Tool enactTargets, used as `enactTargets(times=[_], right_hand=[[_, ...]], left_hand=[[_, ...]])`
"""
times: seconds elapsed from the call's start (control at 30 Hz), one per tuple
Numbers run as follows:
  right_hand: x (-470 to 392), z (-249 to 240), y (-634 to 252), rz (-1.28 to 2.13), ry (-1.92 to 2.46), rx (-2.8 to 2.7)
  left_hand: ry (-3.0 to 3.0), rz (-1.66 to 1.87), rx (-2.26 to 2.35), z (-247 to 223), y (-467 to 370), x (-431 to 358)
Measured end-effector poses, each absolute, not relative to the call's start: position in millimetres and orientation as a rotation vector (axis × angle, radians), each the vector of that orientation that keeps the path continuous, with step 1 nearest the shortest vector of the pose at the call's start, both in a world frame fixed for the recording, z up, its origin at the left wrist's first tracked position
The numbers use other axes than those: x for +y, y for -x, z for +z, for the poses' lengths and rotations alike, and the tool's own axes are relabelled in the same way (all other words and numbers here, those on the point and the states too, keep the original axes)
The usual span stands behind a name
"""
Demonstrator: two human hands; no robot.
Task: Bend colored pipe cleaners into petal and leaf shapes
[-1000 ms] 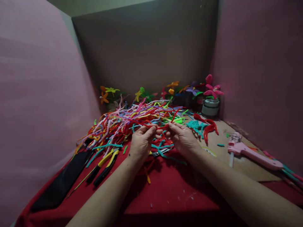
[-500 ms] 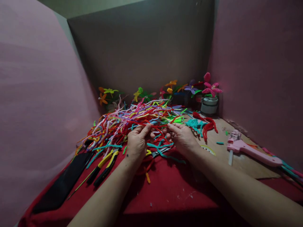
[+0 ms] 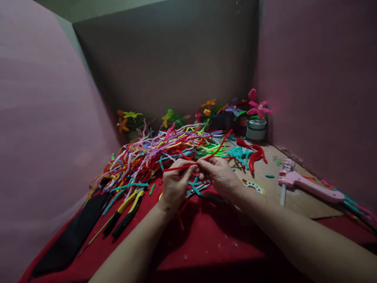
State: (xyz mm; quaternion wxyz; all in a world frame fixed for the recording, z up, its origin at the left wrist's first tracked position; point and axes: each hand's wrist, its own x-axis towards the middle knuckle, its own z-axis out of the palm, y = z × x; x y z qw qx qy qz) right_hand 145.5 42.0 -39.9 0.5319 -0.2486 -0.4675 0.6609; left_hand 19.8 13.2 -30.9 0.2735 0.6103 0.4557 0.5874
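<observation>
A red pipe cleaner point(image 3: 220, 145) runs between my two hands, one end rising to the upper right and the other lying out to the left over the fingers. My left hand point(image 3: 176, 182) pinches it between thumb and forefinger. Close against it, my right hand point(image 3: 219, 173) pinches the same red stem, and the fingertips of both hands nearly meet. Behind them spreads a big heap of colourful pipe cleaners point(image 3: 153, 151). Beneath the hands are scissors point(image 3: 193, 192), partly covered, with teal pipe cleaners point(image 3: 203, 192) lying across them.
Yellow-and-black pliers point(image 3: 126, 212) and a black flat object point(image 3: 70, 236) lie at left. On the right, a board point(image 3: 303, 208) bears a pink glue gun point(image 3: 309, 186) and bent red pipe cleaners point(image 3: 257, 156). Pipe-cleaner flowers point(image 3: 258, 109) stand along the back.
My hands have come together from a wider spacing. The red pipe cleaner now sticks out past both hands, to the upper right and to the left. The view has shifted slightly.
</observation>
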Motion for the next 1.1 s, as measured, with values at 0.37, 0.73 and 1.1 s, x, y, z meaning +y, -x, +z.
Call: enactTargets(times=[0.37, 0.73, 1.1], right_hand=[[41, -39, -146, 1.612, 0.73, -1.268], [37, -37, -150, 1.773, 0.689, -1.572], [46, -45, -159, 2.099, 0.468, -1.444]], left_hand=[[-1.909, 1.599, 1.218, -35, -13, 18], [-1.431, 1.311, 1.091, -27, -10, 25], [-1.108, 1.063, 0.757, -30, -9, 24]])
